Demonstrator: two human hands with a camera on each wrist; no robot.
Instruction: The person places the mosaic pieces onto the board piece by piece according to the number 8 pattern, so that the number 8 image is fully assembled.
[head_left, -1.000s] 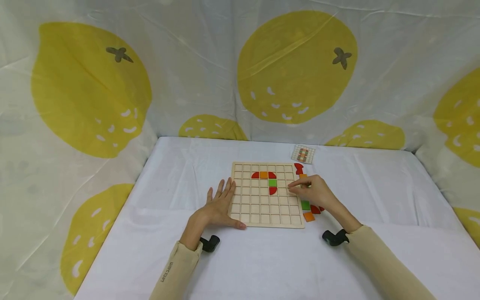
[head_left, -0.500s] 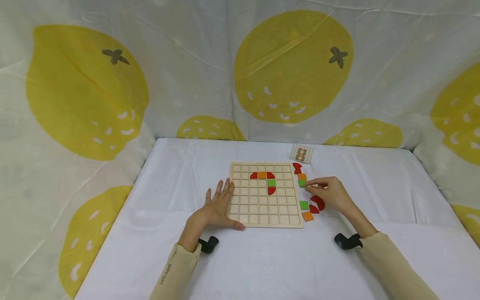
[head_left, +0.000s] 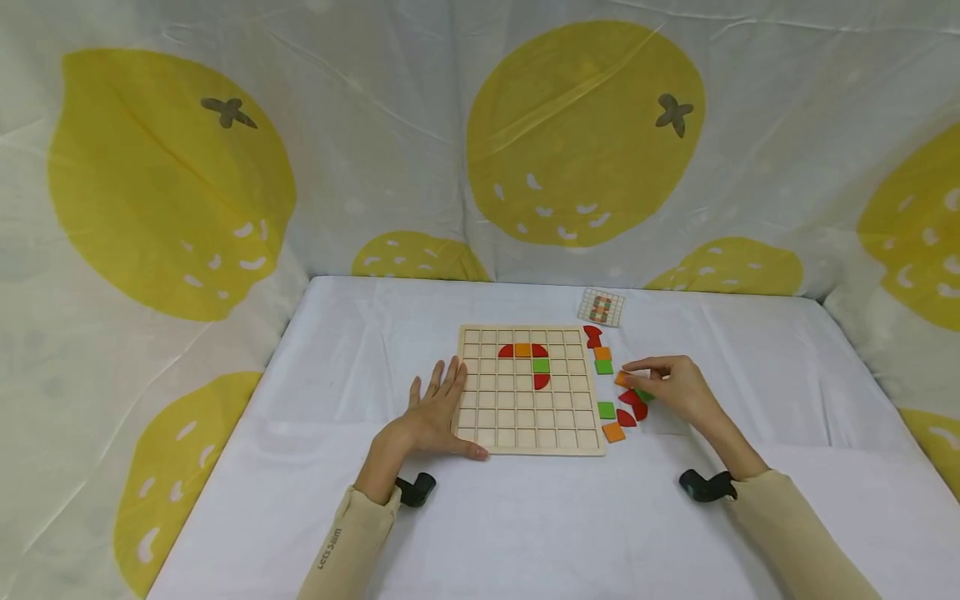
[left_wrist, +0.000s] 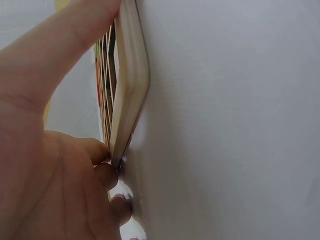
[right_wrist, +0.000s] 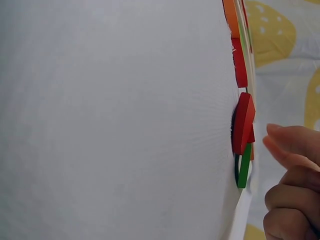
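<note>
A wooden grid board [head_left: 498, 417] lies flat on the table. On it sit an orange square tile [head_left: 522, 351], a green square tile [head_left: 541, 365] and several red rounded tiles [head_left: 542, 382]. My left hand [head_left: 429, 421], fingers spread, rests against the board's left side, its thumb at the near left corner. Right of the board, my right hand [head_left: 671, 390] is above loose tiles, its thumb and index fingertips close together beside a loose orange tile [head_left: 622, 379]. In the right wrist view nothing shows between those fingertips. A loose green tile [right_wrist: 244, 167] is partly hidden under the hand in the head view.
Loose red tiles [head_left: 639, 408], a green tile [head_left: 606, 410] and an orange tile [head_left: 613, 432] lie along the board's right side. A small pattern card [head_left: 601, 307] lies behind them. The white-covered table [head_left: 525, 525] meets a lemon-print cloth [head_left: 420, 150].
My right hand has moved right, from the board's right edge to over the loose tiles, uncovering green and orange ones. The left hand keeps its place on the board.
</note>
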